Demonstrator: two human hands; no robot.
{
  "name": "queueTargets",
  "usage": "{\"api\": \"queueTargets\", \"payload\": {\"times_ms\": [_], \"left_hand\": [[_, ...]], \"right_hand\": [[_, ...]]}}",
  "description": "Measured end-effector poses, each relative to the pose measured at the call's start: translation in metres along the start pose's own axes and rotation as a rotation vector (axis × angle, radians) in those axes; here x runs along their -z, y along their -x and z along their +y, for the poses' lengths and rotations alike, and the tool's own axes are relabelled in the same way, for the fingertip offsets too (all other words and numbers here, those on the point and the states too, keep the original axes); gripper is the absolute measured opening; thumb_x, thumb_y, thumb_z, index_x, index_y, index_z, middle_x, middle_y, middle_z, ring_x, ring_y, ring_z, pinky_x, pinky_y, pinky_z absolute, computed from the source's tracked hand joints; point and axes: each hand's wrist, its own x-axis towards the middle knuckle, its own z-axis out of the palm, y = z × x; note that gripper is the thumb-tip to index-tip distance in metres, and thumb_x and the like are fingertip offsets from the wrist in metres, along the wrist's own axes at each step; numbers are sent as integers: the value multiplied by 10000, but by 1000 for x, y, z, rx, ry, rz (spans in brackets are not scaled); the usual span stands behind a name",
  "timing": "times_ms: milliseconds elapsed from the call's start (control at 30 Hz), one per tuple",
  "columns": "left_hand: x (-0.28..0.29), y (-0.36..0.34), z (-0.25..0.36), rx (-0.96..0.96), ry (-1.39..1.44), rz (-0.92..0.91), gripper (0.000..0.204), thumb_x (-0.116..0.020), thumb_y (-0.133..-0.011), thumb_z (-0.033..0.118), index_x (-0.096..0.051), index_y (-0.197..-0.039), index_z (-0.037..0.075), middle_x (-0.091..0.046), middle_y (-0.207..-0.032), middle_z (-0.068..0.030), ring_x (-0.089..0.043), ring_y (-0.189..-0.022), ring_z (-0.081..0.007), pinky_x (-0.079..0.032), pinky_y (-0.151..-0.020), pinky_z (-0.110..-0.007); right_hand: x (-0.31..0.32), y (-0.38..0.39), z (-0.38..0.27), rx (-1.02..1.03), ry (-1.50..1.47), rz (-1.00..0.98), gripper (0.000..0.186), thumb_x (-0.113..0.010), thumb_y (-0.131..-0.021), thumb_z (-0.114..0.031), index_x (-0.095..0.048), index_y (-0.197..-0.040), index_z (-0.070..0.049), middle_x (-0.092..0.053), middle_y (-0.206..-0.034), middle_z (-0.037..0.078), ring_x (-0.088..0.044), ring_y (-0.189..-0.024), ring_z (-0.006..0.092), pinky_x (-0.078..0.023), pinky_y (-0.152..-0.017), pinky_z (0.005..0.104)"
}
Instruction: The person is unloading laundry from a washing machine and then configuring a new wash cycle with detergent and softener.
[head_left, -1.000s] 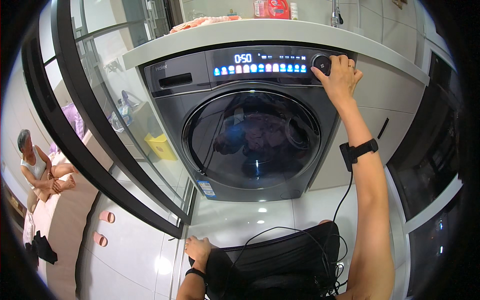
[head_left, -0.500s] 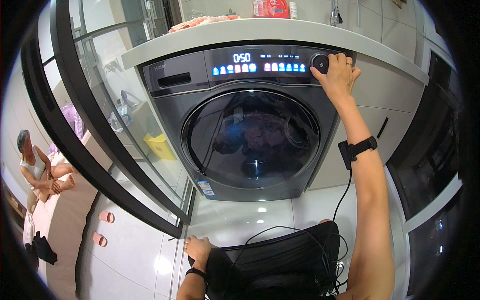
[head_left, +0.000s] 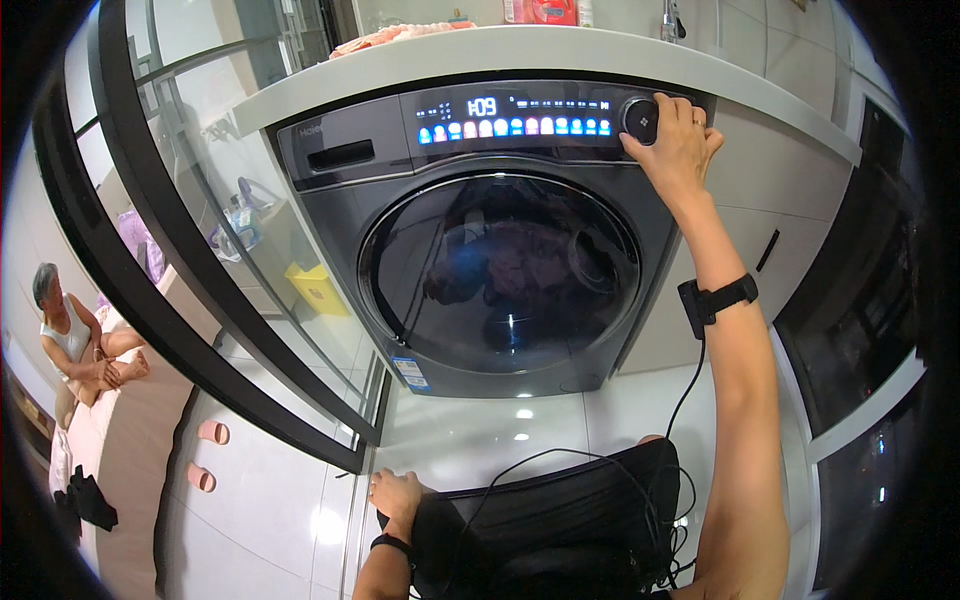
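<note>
A dark grey front-loading washing machine (head_left: pixel 330 230) stands in front of me under a pale countertop (head_left: pixel 560 48). My right hand (head_left: pixel 680 145) is closed round its round black control knob (head_left: pixel 641 121), thumb on the left side and fingers over the top and right. Beside the knob, the display panel (head_left: pixel 515 118) glows with white digits and a row of coloured icons. Dark laundry (head_left: pixel 520 265) shows dimly through the closed round door (head_left: pixel 510 345). Low down, my left hand (head_left: pixel 397 495) rests at my left knee, fingers loosely bent over it and holding nothing visible.
Black-framed glass panels (head_left: pixel 225 225) rise at the left. Past them a person (head_left: pixel 75 335) sits on a bed near pink slippers (head_left: pixel 207 455). A black cable (head_left: pixel 685 395) runs from my right wrist strap to my lap. A tap (head_left: pixel 669 20) and bottles (head_left: pixel 545 10) top the counter.
The digits on the display have changed and more of its icons and small markings are lit. My right hand stays on the knob, its fingers slightly higher. The view has shifted a little.
</note>
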Motion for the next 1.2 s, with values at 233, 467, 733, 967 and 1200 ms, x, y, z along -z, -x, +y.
{"api": "queueTargets", "payload": {"times_ms": [233,467,733,967,1200], "left_hand": [[5,3,3,-3,34,-14,453,-537,-707,324,-563,-1010,-12,-527,-1102,-185,-512,-1028,-337,-383,-880,-457],[4,4,1,-6,29,-4,449,-544,-706,327,-562,-1004,-8,-524,-1099,-177,-522,-1014,-332,-389,-873,-458],[5,4,3,2,11,3,450,-607,-715,334,-566,-1025,11,-523,-1081,-148,-540,-991,-319,-398,-850,-442],[8,6,3,-20,27,9,434,-554,-707,317,-569,-992,-10,-525,-1076,-173,-534,-986,-337,-400,-850,-454],[8,5,3,9,11,-19,459,-598,-722,338,-558,-1042,10,-522,-1097,-153,-533,-1008,-314,-388,-860,-442]], "right_hand": [[-1,1,2,-32,53,-13,624,-724,-633,-467,-567,-1076,-56,-541,-1031,73,-464,-995,242,-293,-797,391],[-1,0,2,-19,46,-22,613,-714,-643,-477,-575,-1062,-52,-544,-1016,77,-466,-989,243,-295,-787,394],[1,0,2,-25,55,-51,567,-702,-657,-474,-580,-1018,-54,-543,-994,77,-469,-972,249,-294,-782,403],[2,-1,0,-9,57,-47,537,-713,-653,-452,-586,-995,-57,-547,-984,80,-474,-976,251,-292,-782,402],[2,-1,0,-15,70,-51,533,-716,-658,-440,-590,-1011,-62,-551,-1014,86,-469,-1004,249,-290,-792,402]]}}
